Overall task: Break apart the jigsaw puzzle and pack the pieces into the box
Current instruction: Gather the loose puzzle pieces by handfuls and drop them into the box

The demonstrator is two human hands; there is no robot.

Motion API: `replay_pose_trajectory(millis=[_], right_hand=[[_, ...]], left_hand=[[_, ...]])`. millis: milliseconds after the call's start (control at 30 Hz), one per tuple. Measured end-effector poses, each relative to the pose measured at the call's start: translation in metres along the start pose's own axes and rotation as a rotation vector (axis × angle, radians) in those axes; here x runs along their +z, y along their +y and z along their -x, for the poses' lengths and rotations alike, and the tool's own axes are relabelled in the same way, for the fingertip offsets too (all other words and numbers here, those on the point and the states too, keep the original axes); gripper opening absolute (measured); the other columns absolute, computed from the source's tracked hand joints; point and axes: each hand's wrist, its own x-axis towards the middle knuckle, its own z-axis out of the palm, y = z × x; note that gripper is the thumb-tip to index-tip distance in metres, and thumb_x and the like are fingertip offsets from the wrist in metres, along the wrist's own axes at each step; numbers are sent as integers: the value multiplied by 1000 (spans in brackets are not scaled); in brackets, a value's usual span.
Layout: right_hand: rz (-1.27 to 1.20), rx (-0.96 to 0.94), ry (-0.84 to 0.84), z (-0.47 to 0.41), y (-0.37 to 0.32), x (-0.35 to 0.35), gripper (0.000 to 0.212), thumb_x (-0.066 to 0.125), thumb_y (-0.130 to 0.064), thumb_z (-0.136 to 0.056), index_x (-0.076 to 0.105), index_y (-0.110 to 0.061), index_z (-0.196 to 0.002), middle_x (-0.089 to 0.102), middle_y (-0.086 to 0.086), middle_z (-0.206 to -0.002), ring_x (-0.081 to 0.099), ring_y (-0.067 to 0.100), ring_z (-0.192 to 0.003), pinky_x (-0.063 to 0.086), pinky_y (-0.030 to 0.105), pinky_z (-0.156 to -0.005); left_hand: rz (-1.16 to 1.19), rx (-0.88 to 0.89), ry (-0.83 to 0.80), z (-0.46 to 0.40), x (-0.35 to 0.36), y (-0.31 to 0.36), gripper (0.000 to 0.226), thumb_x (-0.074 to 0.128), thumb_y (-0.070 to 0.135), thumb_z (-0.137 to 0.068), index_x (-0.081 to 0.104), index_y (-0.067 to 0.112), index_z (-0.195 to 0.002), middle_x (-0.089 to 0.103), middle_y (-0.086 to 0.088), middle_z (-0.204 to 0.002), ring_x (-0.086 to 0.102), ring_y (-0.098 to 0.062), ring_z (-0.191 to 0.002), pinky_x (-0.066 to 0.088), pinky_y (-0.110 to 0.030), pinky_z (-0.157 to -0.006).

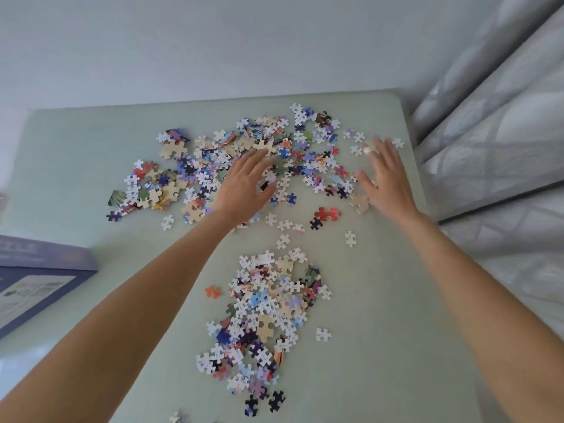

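We reach both arms over the pale green table point(91, 184), and the puzzle is already in loose pieces. Our left hand point(244, 184) lies flat with the fingers straight on the far pile of pieces point(232, 154), which stretches across the table from about 9 o'clock to 3 o'clock. Our right hand point(386, 175) is at the 3 o'clock end of this pile, fingers spread and open, holding nothing; one finger seems to carry a pale wrap. So the pile lies between the two hands, and its long axis goes from hand to hand, which we think is good for a sweep toward us. A second, near pile point(259, 319) lies at 6 o'clock, between our forearms. The box point(39, 285) is at 8 o'clock, on the left edge, nearer to our left arm and well apart from both piles. The pieces are thin, flat card with knobs, some printed side up, some showing a plain back; we judge that they slide easily on this smooth top.
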Motion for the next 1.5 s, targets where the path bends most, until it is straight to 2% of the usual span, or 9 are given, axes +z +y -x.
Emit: replay_pose_trajectory(millis=[167,400,533,700,833,933,1067,1167,1500], right_hand=[[104,220,-162,-31,37,7,62,22,-51,-97,11,-20,-149,-5,12,-157,-10,29,-143,-6,41,-116],[175,-113,-281,21,-20,33,62,3,-59,-92,-4,-30,-147,-13,5,-155,-15,21,-142,-13,35,-114],[82,-233,-359,76,-65,46,67,0,-61,-91,3,-27,-149,-11,8,-156,-12,24,-143,-2,43,-118],[-319,-355,-546,120,-114,34,50,30,-44,-98,41,-19,-139,2,-5,-157,11,8,-143,17,25,-114],[-332,-436,-294,72,-107,23,24,46,-19,-96,64,-10,-108,33,-2,-148,38,13,-132,34,31,-109],[-257,-336,-58,8,-84,18,21,51,-10,-93,64,-5,-108,53,8,-132,54,20,-115,46,35,-98],[-32,-49,0,-61,-39,31,44,43,-31,-97,45,-8,-134,34,12,-148,23,30,-140,17,45,-115],[-1,95,-74,-91,-27,43,58,30,-46,-98,21,-17,-147,11,9,-156,3,27,-144,1,42,-117],[89,-249,-350,-155,-76,66,55,12,-52,-97,13,-31,-147,3,-5,-157,-5,17,-144,-10,42,-114]], left_hand=[[-147,-88,-96,-38,12,-10,61,31,56,-94,11,35,-148,2,4,-158,-8,-22,-145,-10,-45,-114],[-172,1,-174,-22,17,-11,60,24,60,-94,13,36,-148,0,8,-158,-10,-18,-144,-9,-42,-115],[-94,46,-197,13,8,-2,64,16,64,-89,27,34,-144,13,8,-156,2,-17,-145,3,-45,-117],[69,120,-206,68,-6,10,61,15,62,-92,49,31,-132,46,7,-141,36,-16,-133,28,-42,-110],[159,98,-61,75,-20,0,46,26,47,-96,52,28,-128,66,8,-112,54,-12,-106,44,-28,-83],[188,35,102,41,-26,-15,37,38,37,-95,57,21,-123,66,4,-112,52,-15,-106,46,-33,-85],[45,-117,168,-13,-23,-45,44,44,42,-95,47,22,-135,44,3,-143,32,-21,-136,21,-44,-115],[-13,-266,79,-35,-14,-62,61,33,54,-95,25,23,-147,18,4,-156,6,-16,-145,-1,-40,-117],[20,-180,-44,-73,-10,-79,61,28,52,-97,13,26,-149,13,4,-157,6,-14,-145,2,-35,-116]])
